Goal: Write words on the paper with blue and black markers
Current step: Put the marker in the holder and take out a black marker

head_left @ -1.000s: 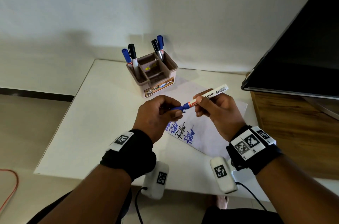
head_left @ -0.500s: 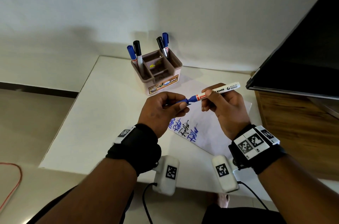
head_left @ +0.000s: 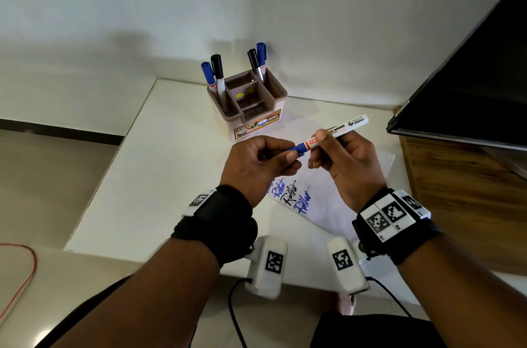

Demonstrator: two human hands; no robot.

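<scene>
our right hand (head_left: 346, 165) grips the blue marker (head_left: 333, 133) by its barrel above the paper (head_left: 322, 199); our left hand (head_left: 258, 165) pinches its cap (head_left: 296, 148). the holder (head_left: 251, 108) stands behind.

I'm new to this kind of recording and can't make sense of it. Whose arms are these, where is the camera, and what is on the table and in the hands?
There is no machine here: a person works with bare hands, filmed by a camera worn on their head, looking down. The black wristbands carry printed square tags. The right hand holds a blue marker by its white barrel; the left hand is closed on its blue cap end. Whether the cap is seated or coming off, I cannot tell. On the white table lies a paper with blue and black words, and a brown organizer holds four more markers.
</scene>
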